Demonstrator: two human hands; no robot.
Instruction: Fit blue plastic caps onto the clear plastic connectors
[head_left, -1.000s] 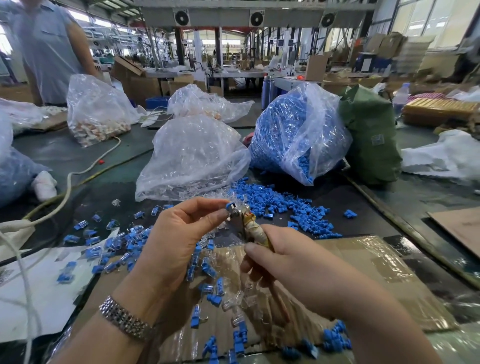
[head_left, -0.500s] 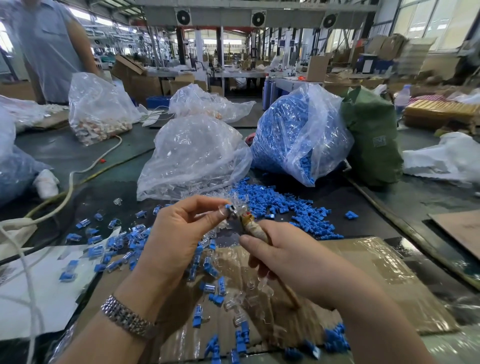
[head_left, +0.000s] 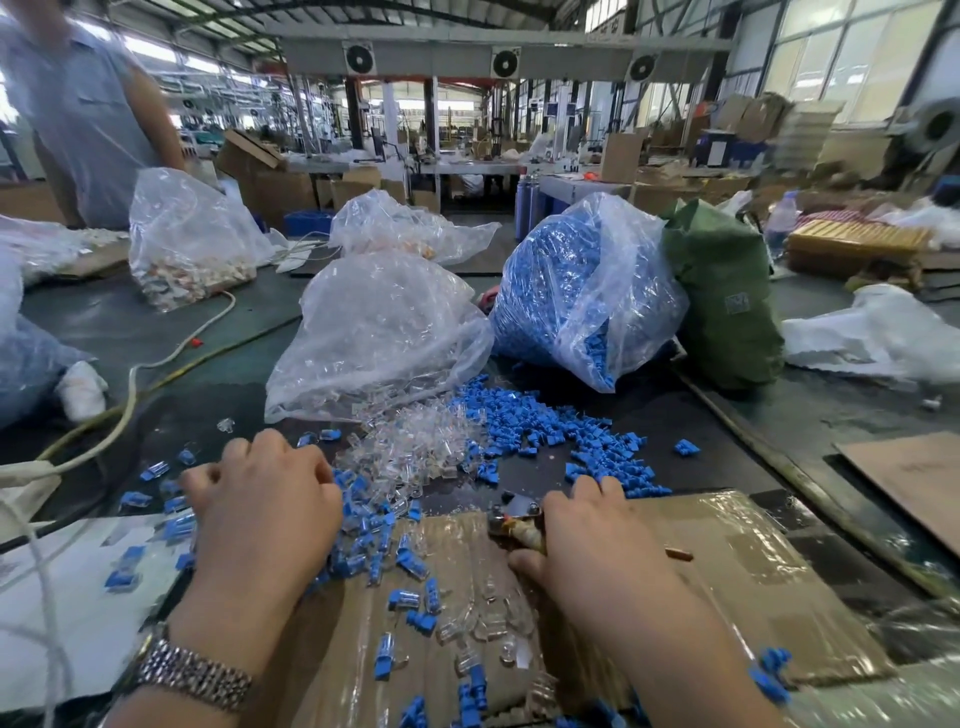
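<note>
Gripping pliers-like tool, right hand; green sack label unreadable.

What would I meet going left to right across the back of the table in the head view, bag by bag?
Clear bag of pale parts → clear bag of clear connectors → clear bag of blue caps → green sack → crumpled white plastic.

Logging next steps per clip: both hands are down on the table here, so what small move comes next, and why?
Probably the right hand, which holds a small tool, reaches for a loose blue cap; neither hand visibly holds a part, and the left hand rests palm-down on the finished pieces.
</note>
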